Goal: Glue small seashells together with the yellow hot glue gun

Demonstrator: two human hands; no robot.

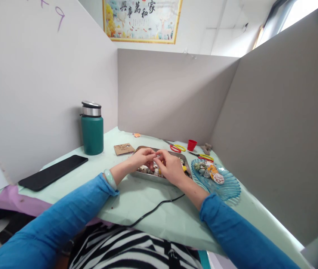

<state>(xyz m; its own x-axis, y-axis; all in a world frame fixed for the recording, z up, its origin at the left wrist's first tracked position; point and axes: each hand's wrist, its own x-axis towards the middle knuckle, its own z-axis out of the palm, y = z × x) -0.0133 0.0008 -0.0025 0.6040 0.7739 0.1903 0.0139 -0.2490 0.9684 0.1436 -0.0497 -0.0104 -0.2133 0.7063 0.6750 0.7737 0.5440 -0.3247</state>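
Note:
Both hands meet above a metal tray [159, 180] filled with small mixed pieces, some white, yellow and dark. My left hand [144, 158] has its fingers bent together, with the fingertips close to those of the other hand. Thumb and forefinger of my right hand [169, 164] are pinched at the same spot, over the middle of the tray. Whatever lies between the fingertips is too small to make out. Right of the tray, a blue shell-shaped glass dish [231, 184] holds several shell-like pieces and an orange one.
A green bottle [92, 134] and a black phone [53, 172] lie to the left. A cardboard piece [124, 149] is behind the tray, with scissors [178, 148], more scissors [205, 157] and a red cup [191, 145]. A black cable [161, 203] crosses the front. Grey panels [175, 93] enclose the table.

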